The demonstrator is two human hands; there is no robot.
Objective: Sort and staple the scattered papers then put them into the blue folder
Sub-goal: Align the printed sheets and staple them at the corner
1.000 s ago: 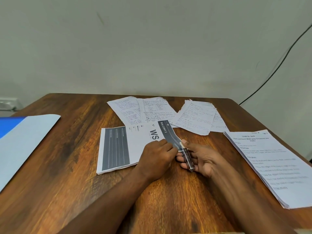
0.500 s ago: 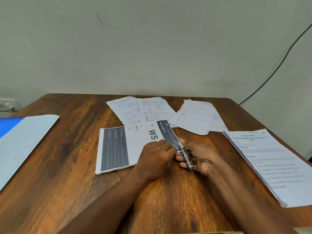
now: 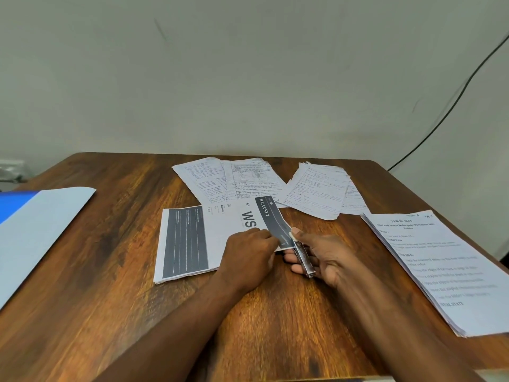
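A printed stack with dark bands and the words "BALCONY 2" (image 3: pixel 192 238) lies mid-table. My left hand (image 3: pixel 249 256) presses down on its near right part, fingers curled over the paper. My right hand (image 3: pixel 322 257) grips a small metal stapler (image 3: pixel 303 257) clamped over the stack's right corner, thumb on top. Handwritten sheets (image 3: pixel 237 180) and a second handwritten pile (image 3: pixel 319 191) lie fanned behind. A typed stack (image 3: pixel 440 268) rests at the right. The blue folder (image 3: pixel 35 230) lies open at the left edge, its pale inside flap showing.
The wooden table (image 3: pixel 115 312) ends near the wall behind the papers. A black cable (image 3: pixel 451 106) runs down the wall at the right. A white socket box (image 3: pixel 11 168) sits by the table's far left corner.
Hardly anything moved; both hands stay on the printed stack's corner with the stapler clamped there. The view shifted slightly.
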